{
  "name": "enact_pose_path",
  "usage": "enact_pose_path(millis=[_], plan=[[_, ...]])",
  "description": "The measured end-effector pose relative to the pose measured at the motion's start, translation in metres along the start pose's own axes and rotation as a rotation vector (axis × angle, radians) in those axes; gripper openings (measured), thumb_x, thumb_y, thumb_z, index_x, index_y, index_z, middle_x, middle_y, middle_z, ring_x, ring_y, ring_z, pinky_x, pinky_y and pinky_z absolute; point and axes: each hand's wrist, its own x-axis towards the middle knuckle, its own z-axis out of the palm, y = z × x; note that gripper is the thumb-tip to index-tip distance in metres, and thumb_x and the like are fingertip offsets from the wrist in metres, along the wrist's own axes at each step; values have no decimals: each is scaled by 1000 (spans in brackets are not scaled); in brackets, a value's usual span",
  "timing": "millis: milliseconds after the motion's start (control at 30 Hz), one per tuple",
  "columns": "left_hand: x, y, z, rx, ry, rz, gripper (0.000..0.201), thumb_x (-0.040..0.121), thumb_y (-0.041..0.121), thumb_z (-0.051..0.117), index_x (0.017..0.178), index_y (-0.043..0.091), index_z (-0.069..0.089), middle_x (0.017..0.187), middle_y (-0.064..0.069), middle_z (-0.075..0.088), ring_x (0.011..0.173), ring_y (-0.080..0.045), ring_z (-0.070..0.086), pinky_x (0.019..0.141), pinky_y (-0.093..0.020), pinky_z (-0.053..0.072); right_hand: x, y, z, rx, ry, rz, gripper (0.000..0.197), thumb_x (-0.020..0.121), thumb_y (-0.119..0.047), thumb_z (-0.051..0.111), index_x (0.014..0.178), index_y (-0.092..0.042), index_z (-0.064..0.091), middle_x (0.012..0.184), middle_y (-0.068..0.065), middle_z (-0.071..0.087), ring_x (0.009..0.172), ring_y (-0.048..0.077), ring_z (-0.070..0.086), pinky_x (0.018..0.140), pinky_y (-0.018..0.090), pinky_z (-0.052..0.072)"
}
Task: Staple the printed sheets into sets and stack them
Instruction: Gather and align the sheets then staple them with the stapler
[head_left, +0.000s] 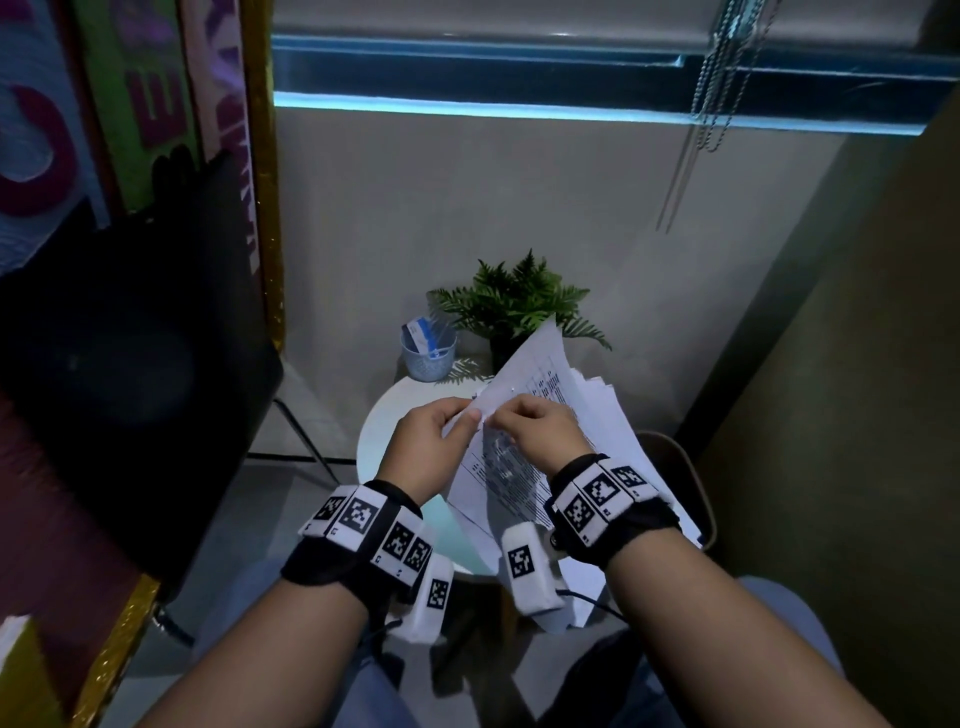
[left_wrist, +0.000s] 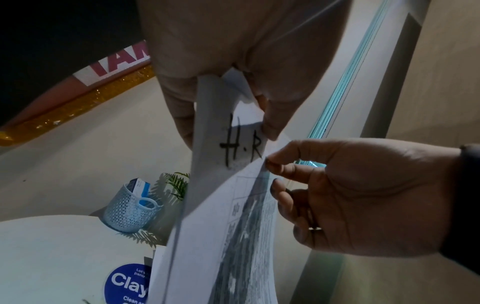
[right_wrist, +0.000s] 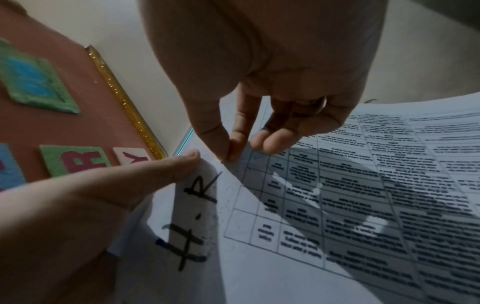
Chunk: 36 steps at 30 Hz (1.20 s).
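Above the white round table I hold a set of printed sheets tilted upward, with tables of text on them. My left hand pinches the top corner between thumb and fingers; that corner is folded over and bears a handwritten "H.R". My right hand pinches the edge of a sheet right beside it, thumb against index finger. More loose sheets lie in a pile under and behind the held set. No stapler shows in any view.
A pale blue mesh basket holding a small blue box stands at the table's back, beside a potted fern. A round blue sticker lies on the tabletop. A dark bulky object fills the left; a chair stands right.
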Motion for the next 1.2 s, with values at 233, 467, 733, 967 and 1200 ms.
enact_pose_path(millis=[233, 467, 733, 967, 1200], plan=[[8, -3, -2, 73, 25, 2, 17, 94, 20, 55, 98, 15, 70, 81, 2, 67, 79, -13, 59, 74, -26, 45, 1, 3, 2, -42, 65, -146, 19, 79, -9, 69, 63, -17, 61, 73, 3, 56, 63, 13, 48, 62, 20, 40], [10, -9, -3, 135, -3, -26, 13, 93, 22, 55, 94, 19, 68, 89, 2, 69, 88, -17, 63, 80, -29, 47, 5, 6, -2, -95, 177, -275, 10, 83, -12, 66, 75, -17, 62, 80, 0, 58, 62, 4, 48, 64, 17, 39], [15, -10, -4, 152, 11, -17, 17, 93, 22, 54, 101, 16, 69, 88, 2, 68, 86, -16, 62, 78, -26, 45, 3, 3, -7, -151, 49, -199, 5, 81, -15, 68, 77, -12, 69, 71, -2, 63, 59, 4, 52, 61, 17, 42], [11, -8, -2, 167, -2, -13, 18, 93, 24, 54, 101, 17, 69, 91, 3, 69, 89, -14, 63, 79, -27, 46, 4, 4, -1, -122, 32, -127, 7, 81, -12, 64, 74, -11, 64, 71, 4, 60, 61, 15, 52, 52, 16, 41], [14, -13, -1, 262, -23, -69, 18, 93, 26, 53, 100, 21, 69, 97, 0, 70, 94, -19, 62, 83, -30, 47, 14, 6, -1, 14, 190, -199, 7, 86, -14, 58, 80, -14, 62, 79, 0, 61, 63, 12, 53, 64, 22, 44]])
